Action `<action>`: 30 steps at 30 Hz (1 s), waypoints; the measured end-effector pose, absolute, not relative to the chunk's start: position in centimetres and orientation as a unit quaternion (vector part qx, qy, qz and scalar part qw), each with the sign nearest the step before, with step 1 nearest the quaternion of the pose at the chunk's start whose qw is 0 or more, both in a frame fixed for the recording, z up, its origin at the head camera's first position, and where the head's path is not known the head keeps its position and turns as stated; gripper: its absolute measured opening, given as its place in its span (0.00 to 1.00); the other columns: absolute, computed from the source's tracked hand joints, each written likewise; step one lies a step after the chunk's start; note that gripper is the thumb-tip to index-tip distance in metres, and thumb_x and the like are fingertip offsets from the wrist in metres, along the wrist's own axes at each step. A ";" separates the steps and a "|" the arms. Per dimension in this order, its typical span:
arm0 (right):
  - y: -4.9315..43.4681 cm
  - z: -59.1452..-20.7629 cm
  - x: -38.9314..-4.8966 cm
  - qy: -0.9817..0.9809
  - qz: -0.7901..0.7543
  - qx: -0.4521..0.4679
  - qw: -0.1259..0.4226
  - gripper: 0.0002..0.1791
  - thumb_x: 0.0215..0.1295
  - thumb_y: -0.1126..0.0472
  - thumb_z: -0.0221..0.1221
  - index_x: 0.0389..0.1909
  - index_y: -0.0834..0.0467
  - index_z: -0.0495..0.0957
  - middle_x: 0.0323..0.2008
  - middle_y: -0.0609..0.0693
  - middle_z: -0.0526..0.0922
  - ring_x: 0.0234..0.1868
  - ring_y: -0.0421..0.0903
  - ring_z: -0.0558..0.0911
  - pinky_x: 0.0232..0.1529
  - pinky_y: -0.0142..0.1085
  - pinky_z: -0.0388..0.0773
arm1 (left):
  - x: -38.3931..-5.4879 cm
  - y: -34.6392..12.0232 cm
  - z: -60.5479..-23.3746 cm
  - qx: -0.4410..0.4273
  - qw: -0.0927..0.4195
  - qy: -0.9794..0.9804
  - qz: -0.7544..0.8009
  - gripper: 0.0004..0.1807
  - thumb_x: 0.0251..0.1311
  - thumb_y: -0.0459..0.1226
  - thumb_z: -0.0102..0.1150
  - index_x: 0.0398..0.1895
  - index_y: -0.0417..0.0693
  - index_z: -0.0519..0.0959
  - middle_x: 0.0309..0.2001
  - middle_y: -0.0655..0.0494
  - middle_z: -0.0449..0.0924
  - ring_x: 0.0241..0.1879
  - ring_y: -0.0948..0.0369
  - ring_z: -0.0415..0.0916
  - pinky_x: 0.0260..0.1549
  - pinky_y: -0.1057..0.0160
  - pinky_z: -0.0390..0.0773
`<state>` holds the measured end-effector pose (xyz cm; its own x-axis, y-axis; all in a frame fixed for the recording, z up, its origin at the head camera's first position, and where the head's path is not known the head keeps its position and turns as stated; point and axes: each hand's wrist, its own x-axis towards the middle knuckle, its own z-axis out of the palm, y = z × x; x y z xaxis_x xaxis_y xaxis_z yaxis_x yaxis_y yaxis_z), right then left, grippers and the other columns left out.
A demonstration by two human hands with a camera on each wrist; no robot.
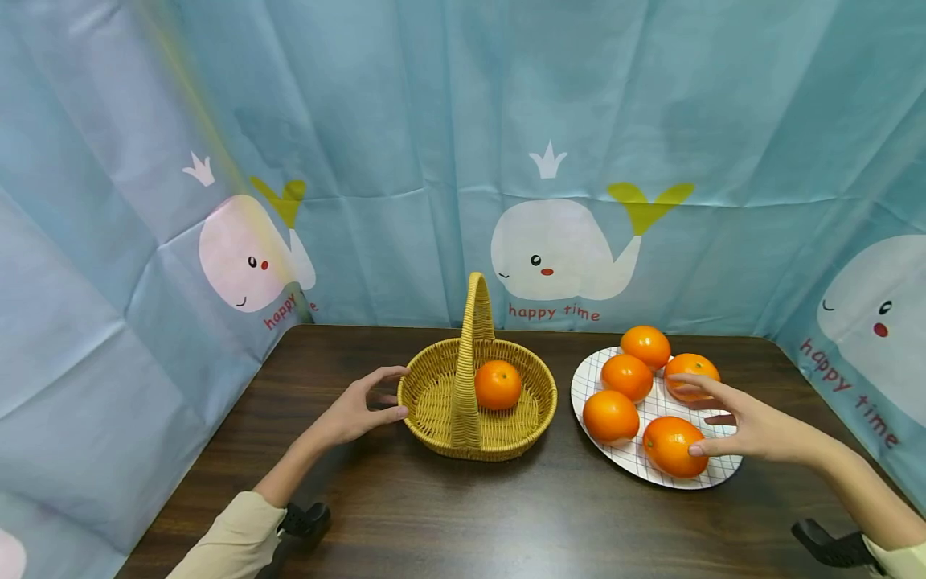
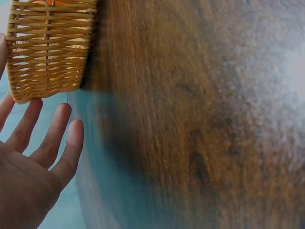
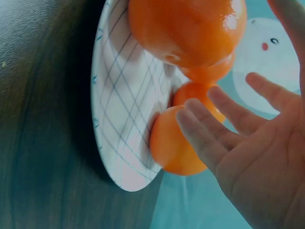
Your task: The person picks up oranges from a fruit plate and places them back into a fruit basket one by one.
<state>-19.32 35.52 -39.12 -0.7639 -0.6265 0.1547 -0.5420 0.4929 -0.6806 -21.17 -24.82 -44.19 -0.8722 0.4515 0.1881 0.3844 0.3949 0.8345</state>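
Note:
A yellow wicker basket (image 1: 434, 438) with a tall arched handle stands mid-table, one orange (image 1: 498, 384) inside it. At its left rim is my left hand (image 1: 359, 410), fingers and thumb spread; fingertips reach the woven wall (image 2: 50, 57) in the left wrist view. To the right, several oranges lie on a white oval plate (image 1: 712, 474) with a grid pattern. My right hand (image 1: 755, 426) hovers over the plate's right side, fingers extended and apart. Its thumb is by the nearest orange (image 1: 674, 447), its fingers by the back-right orange (image 1: 690, 375). Whether the thumb touches I cannot tell.
The dark brown wooden table (image 1: 448, 515) carries basket and plate. Pale blue curtains (image 1: 405, 161) printed with whales hang behind and at both sides. Black straps circle the left wrist (image 1: 300, 520) and the right wrist (image 1: 839, 547).

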 end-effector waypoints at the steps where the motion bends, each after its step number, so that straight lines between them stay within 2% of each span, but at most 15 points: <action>1: 35.6 -39.2 -19.2 0.863 -0.370 -0.338 0.060 0.47 0.58 0.68 0.73 0.76 0.61 0.59 0.66 0.31 0.69 0.60 0.33 0.73 0.49 0.38 0.81 | -21.2 -24.8 -44.2 0.250 0.036 0.834 0.490 0.34 0.67 0.34 0.67 0.73 0.39 0.65 0.67 0.34 0.67 0.55 0.39 0.78 0.49 0.48 0.82; 5: 35.7 -39.5 -19.1 0.861 -0.375 -0.334 0.076 0.49 0.57 0.68 0.73 0.77 0.62 0.57 0.68 0.30 0.66 0.61 0.33 0.71 0.51 0.38 0.80 | -21.2 -24.8 -44.1 0.250 0.038 0.834 0.490 0.34 0.67 0.35 0.67 0.73 0.39 0.65 0.67 0.33 0.66 0.55 0.38 0.78 0.48 0.49 0.83; 7: 35.7 -39.7 -19.1 0.859 -0.380 -0.332 0.087 0.49 0.57 0.68 0.73 0.77 0.62 0.57 0.68 0.31 0.66 0.62 0.36 0.73 0.51 0.38 0.80 | -21.2 -24.8 -44.1 0.252 0.038 0.834 0.490 0.34 0.67 0.35 0.67 0.73 0.39 0.65 0.67 0.32 0.66 0.54 0.38 0.78 0.48 0.49 0.83; 12: 35.6 -40.1 -19.1 0.849 -0.387 -0.337 0.122 0.43 0.58 0.67 0.72 0.74 0.61 0.63 0.66 0.33 0.69 0.60 0.38 0.75 0.51 0.36 0.80 | -21.3 -24.8 -44.3 0.256 0.035 0.832 0.492 0.34 0.67 0.34 0.67 0.73 0.38 0.65 0.67 0.33 0.67 0.55 0.39 0.78 0.49 0.46 0.82; 15: 35.6 -40.3 -19.2 0.846 -0.374 -0.355 0.134 0.39 0.60 0.67 0.72 0.71 0.62 0.67 0.64 0.38 0.72 0.58 0.36 0.76 0.49 0.35 0.80 | -21.3 -24.8 -44.4 0.254 0.035 0.832 0.492 0.34 0.67 0.34 0.67 0.73 0.39 0.65 0.67 0.34 0.67 0.54 0.39 0.78 0.49 0.48 0.82; 18: 35.6 -40.3 -19.3 0.847 -0.360 -0.365 0.141 0.35 0.61 0.65 0.72 0.68 0.63 0.69 0.62 0.48 0.76 0.55 0.37 0.78 0.47 0.34 0.81 | -21.3 -24.8 -44.3 0.254 0.037 0.830 0.495 0.34 0.67 0.34 0.67 0.73 0.39 0.65 0.67 0.34 0.66 0.54 0.38 0.78 0.48 0.51 0.83; 22: 35.6 -40.3 -19.6 0.847 -0.355 -0.367 0.148 0.33 0.61 0.64 0.72 0.66 0.64 0.70 0.59 0.57 0.77 0.52 0.38 0.79 0.46 0.33 0.82 | -21.3 -24.8 -44.2 0.254 0.038 0.829 0.497 0.34 0.66 0.34 0.67 0.73 0.38 0.65 0.67 0.33 0.66 0.54 0.38 0.78 0.46 0.54 0.84; 25: 35.7 -40.2 -19.6 0.844 -0.359 -0.372 0.144 0.34 0.61 0.64 0.72 0.66 0.64 0.71 0.59 0.54 0.77 0.51 0.39 0.80 0.45 0.34 0.82 | -21.4 -24.8 -44.3 0.253 0.037 0.830 0.496 0.34 0.67 0.34 0.67 0.73 0.38 0.65 0.67 0.33 0.66 0.54 0.38 0.78 0.46 0.57 0.84; 30: 36.1 -39.5 -19.6 0.837 -0.372 -0.380 0.129 0.36 0.59 0.67 0.73 0.68 0.57 0.71 0.60 0.46 0.77 0.52 0.39 0.81 0.46 0.34 0.83 | -21.4 -24.9 -44.4 0.253 0.038 0.829 0.498 0.34 0.66 0.34 0.67 0.73 0.38 0.66 0.66 0.33 0.67 0.53 0.38 0.78 0.45 0.60 0.84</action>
